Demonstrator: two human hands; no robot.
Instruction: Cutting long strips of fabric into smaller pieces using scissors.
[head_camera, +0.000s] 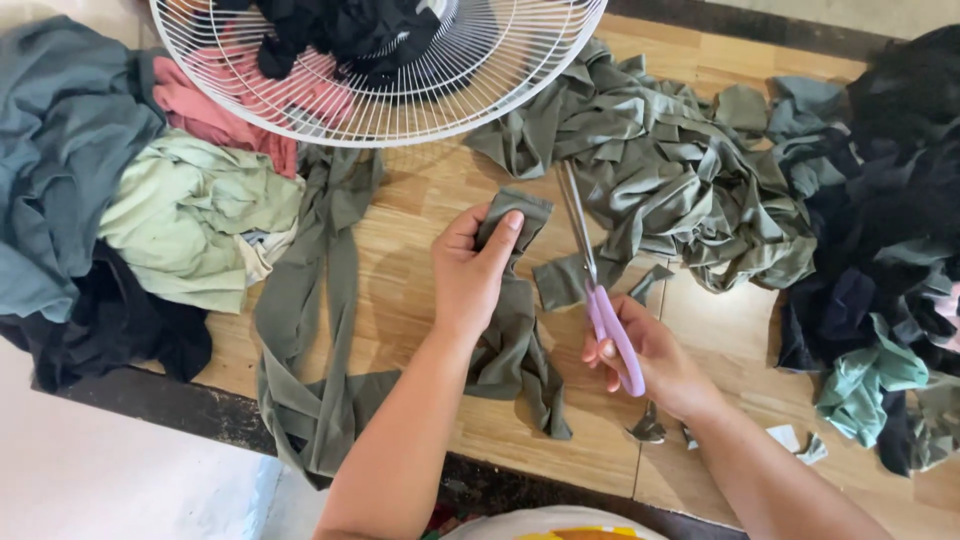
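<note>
Olive fabric strip (510, 320) lies on the wooden desk (420, 300) in front of us, its upper end pinched in our left hand (470, 275): the thumb presses the folded end against the curled fingers (455, 232), so the hand is closed on the cloth. We judge it light, soft and limp, likely a stretchy knit that sags and bunches wherever it is not held; taking it near the end, flat between thumb and fingers, seems the best way to keep it taut.

Going left to right: a heap of teal, pale green and pink cloth (150, 190) sits at the desk's left end, with a long olive band (310, 330) trailing over the near edge. A white fan grille (400, 90) leans in from above. Just right of the strip, our right hand (650, 365) grips purple-handled scissors (600, 290), fingers through the loops, blades nearly shut and pointing away. Beyond them lies a pile of cut olive strips (670, 180), then dark and teal cloth (880, 250). Small offcuts (790, 440) dot the smooth desk, which looks slippery for cloth.
</note>
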